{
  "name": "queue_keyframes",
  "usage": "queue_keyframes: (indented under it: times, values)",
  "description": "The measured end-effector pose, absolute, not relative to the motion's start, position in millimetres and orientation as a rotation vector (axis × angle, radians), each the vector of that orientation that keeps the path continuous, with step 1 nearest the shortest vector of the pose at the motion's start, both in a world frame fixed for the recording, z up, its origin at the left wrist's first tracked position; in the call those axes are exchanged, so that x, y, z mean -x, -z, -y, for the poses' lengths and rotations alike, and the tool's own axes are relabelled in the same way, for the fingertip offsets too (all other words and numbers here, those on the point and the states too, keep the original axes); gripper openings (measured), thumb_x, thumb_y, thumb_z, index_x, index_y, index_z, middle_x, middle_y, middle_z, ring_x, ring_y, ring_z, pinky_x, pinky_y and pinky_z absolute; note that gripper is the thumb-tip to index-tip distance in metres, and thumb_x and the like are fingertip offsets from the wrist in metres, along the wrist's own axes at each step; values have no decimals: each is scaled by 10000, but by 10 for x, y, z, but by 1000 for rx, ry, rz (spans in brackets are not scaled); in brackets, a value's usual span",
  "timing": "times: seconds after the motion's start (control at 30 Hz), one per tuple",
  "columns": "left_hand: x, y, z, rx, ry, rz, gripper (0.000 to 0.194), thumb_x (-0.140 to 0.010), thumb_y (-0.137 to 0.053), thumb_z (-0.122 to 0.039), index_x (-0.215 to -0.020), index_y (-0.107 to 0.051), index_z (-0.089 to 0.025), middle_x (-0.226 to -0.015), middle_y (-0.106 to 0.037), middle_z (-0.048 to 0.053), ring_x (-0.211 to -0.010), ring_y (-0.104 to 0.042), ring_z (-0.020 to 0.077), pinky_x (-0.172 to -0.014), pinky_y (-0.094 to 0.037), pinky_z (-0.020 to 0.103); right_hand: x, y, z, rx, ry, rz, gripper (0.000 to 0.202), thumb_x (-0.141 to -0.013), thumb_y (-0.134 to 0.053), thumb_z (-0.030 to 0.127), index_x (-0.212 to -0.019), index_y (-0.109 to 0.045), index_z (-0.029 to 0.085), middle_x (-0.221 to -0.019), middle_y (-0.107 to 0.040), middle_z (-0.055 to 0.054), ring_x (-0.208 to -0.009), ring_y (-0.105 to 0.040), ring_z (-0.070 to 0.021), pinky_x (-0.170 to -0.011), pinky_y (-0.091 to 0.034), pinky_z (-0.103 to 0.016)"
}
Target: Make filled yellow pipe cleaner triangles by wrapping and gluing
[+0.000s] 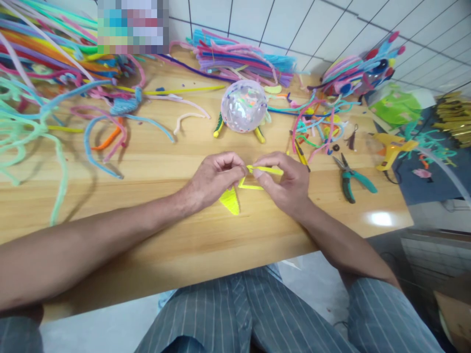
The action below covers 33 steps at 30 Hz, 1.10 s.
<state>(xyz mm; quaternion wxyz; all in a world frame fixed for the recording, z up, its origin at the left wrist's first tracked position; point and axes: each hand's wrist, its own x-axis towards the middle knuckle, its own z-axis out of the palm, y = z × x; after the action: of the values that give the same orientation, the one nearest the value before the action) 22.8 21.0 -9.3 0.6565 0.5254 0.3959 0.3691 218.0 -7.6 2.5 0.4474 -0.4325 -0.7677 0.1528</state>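
Near the middle of the wooden table, my left hand is closed in a pinch on a bright yellow pipe cleaner piece. Its wound, pointed part hangs below my fingers. Opposite, my right hand pinches a yellow pipe cleaner strand that joins the piece between the two hands. Another yellow length bends in a sharp corner beneath my right fingers. The exact spot where the strands meet is partly covered by my fingertips. Just beyond the hands stands a clear round ball with shiny flecks and green-and-yellow legs.
Pliers lie spread on the right, near a yellow glue gun. A yellow cutter rests beyond my right hand. Bundled pipe cleaners line the tiled wall; loose ones tangle at left. The table's front edge runs before my lap.
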Motion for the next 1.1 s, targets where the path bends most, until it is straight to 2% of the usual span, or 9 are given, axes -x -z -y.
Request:
queue_keyframes:
  times: [0.13,0.27,0.37,0.63,0.8,0.93,1.1]
  values:
    - [-233,73,-206,-1093,-899,-900,135,-741,-740,-263,-670,-659,-181,-548,-589,-33,-506,-490,87,-531,-400,228,-2202,26,60,902,-68,2057,170,-926,-724,152,-1063,-721,252,-1014,-799,-53,-941,-750,-198,-842,-589,-365]
    - [-236,64,-210,-932,-909,-826,102,-739,-768,-239,-711,-695,-174,-577,-647,-19,-523,-556,90,-564,-472,215,-2228,65,43,917,166,2154,194,-931,-719,172,-1090,-697,281,-1159,-769,-68,-1030,-729,-228,-814,-597,-389]
    - [-230,55,-210,-831,-881,-790,99,-743,-794,-225,-744,-714,-166,-600,-676,-8,-557,-616,98,-587,-510,205,-2231,72,35,893,256,2159,203,-932,-709,163,-1090,-681,287,-1176,-752,-67,-1059,-720,-237,-818,-599,-397]
    - [-208,29,-219,-772,-817,-697,159,-773,-849,-226,-810,-716,-147,-683,-747,20,-613,-701,113,-663,-578,215,-2242,45,46,872,250,2153,216,-947,-703,178,-1132,-675,286,-1181,-736,-71,-1059,-714,-239,-849,-598,-401]
    - [-202,45,-216,-796,-813,-702,191,-773,-865,-254,-820,-712,-149,-695,-739,16,-640,-708,118,-692,-578,229,-2284,62,69,882,137,2132,271,-908,-733,172,-1138,-713,312,-1243,-727,-87,-1104,-710,-270,-877,-603,-431]
    - [-204,78,-205,-831,-848,-707,192,-790,-857,-277,-828,-715,-153,-694,-735,11,-645,-699,116,-711,-578,237,-2329,86,76,977,94,2171,239,-897,-738,218,-1111,-740,325,-1298,-716,-90,-1127,-702,-296,-894,-613,-480]
    - [-215,67,-228,-790,-824,-724,164,-792,-837,-243,-830,-708,-149,-692,-747,21,-641,-717,120,-708,-591,232,-2315,77,51,934,124,2181,268,-882,-732,185,-1109,-730,327,-1319,-708,-81,-1156,-699,-297,-923,-614,-489]
